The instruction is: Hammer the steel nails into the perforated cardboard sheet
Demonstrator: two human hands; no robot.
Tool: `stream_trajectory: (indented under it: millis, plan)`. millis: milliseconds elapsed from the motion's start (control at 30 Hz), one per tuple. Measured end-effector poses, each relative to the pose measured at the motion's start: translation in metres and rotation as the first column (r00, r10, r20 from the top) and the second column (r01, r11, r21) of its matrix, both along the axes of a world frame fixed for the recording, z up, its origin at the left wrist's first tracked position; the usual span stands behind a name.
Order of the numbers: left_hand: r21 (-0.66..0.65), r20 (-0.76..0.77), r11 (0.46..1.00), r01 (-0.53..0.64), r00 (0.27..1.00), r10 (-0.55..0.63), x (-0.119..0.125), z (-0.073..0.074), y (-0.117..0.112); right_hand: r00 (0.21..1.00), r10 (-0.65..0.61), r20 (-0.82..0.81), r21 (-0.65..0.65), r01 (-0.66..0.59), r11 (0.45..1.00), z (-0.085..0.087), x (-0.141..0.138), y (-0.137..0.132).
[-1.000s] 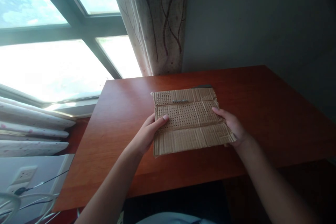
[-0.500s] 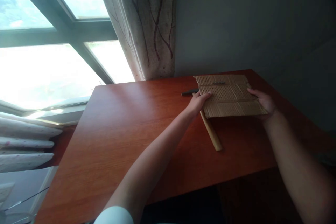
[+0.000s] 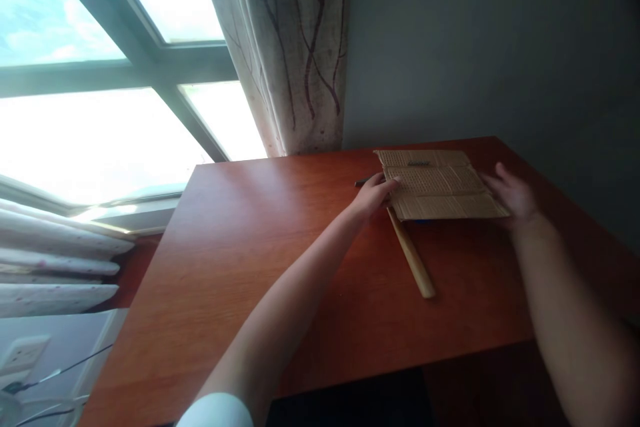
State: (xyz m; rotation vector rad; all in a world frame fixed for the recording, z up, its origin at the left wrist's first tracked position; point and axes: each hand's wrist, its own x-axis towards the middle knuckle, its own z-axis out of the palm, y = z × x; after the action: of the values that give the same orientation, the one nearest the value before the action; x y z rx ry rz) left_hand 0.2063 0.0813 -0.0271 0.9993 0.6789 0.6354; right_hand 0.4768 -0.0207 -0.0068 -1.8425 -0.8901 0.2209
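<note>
A flat piece of creased brown cardboard [image 3: 435, 183] lies over the far right part of the table. My left hand [image 3: 374, 193] grips its left edge, thumb on top and fingers underneath. At the right edge, my right hand [image 3: 515, 197] has its thumb raised and its fingers apart; whether the fingertips touch the cardboard is hard to tell. Several small dark metal pieces [image 3: 419, 163] rest in a row on the cardboard's far part. Partly under the cardboard and my left hand is a hammer [image 3: 413, 257], its wooden handle pointing toward me. A bit of blue [image 3: 423, 221] peeks out below the cardboard's near edge.
The reddish-brown wooden table [image 3: 250, 260] meets a grey wall [image 3: 475, 47] at the back. To the left are a bright window [image 3: 90, 140] and a patterned curtain [image 3: 300, 47]. A wall socket [image 3: 25, 353] with cables sits at the lower left.
My right hand has loosened from the cardboard's right edge, its thumb lifting away. The cardboard sits slightly lower and flatter, and the blue bit now shows. The view has shifted a little left.
</note>
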Motion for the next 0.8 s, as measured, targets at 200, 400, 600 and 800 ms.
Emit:
stream_trajectory:
  millis: [200, 400, 600, 800]
  plan:
    - [0.226, -0.218, 0.959, -0.171, 0.951, 0.221, -0.085, -0.005, -0.01, 0.947, -0.276, -0.167, 0.448, 0.322, 0.834, 0.028, -0.03, -0.035]
    - [0.463, -0.361, 0.884, 0.062, 0.924, 0.124, -0.16, -0.017, -0.041, 0.821, 0.562, -0.099, 0.118, -0.551, 0.826, 0.031, -0.198, -0.068]
    - [0.538, -0.404, 0.842, 0.047, 0.89, 0.209, -0.196, -0.016, -0.067, 0.689, 0.716, -0.114, -0.038, -0.723, 0.69, -0.007, -0.297, -0.015]
    - [0.107, -0.016, 0.989, -0.104, 0.994, 0.106, -0.222, 0.015, -0.111, 0.694, 0.718, 0.063, -0.093, -0.712, 0.696, -0.047, -0.309, 0.018]
